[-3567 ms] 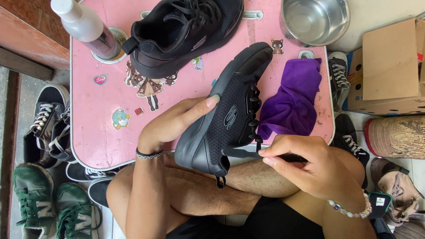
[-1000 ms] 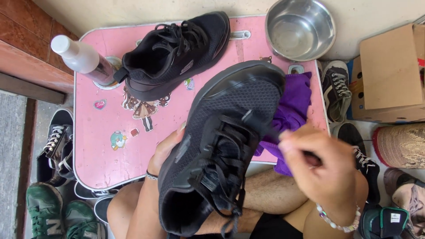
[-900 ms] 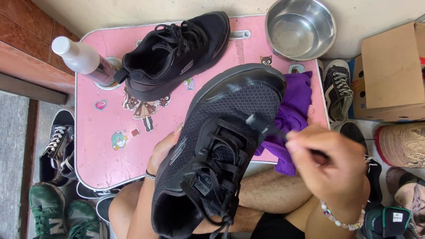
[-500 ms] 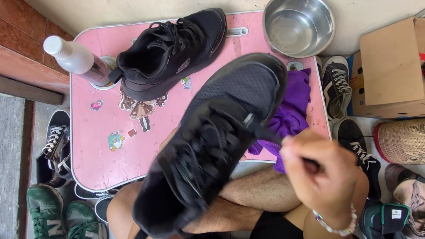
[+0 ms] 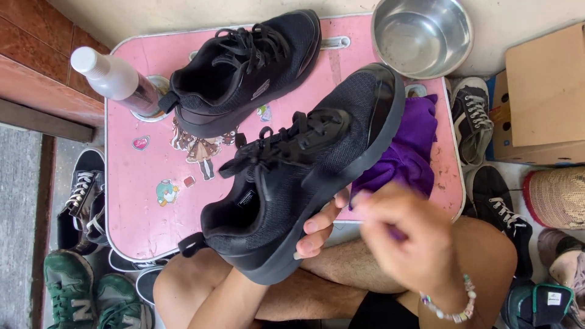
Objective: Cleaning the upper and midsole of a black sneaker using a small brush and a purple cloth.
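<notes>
Pink sticker-covered table (image 5: 140, 201) behind; black sneaker (image 5: 298, 176) cupped underneath in left hand (image 5: 320, 228), laces tied; right hand (image 5: 408, 244) blurred, grip unreadable; second black sneaker (image 5: 244, 67) parked on table

L hand (image 5: 320, 226) fingers curled up, R hand (image 5: 405, 244) blurred, fist-like

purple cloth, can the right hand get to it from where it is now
Probably yes: the right hand hovers just in front of the purple cloth, whose near edge lies uncovered on the pink table; the held black shoe overlaps only its left side.
</notes>
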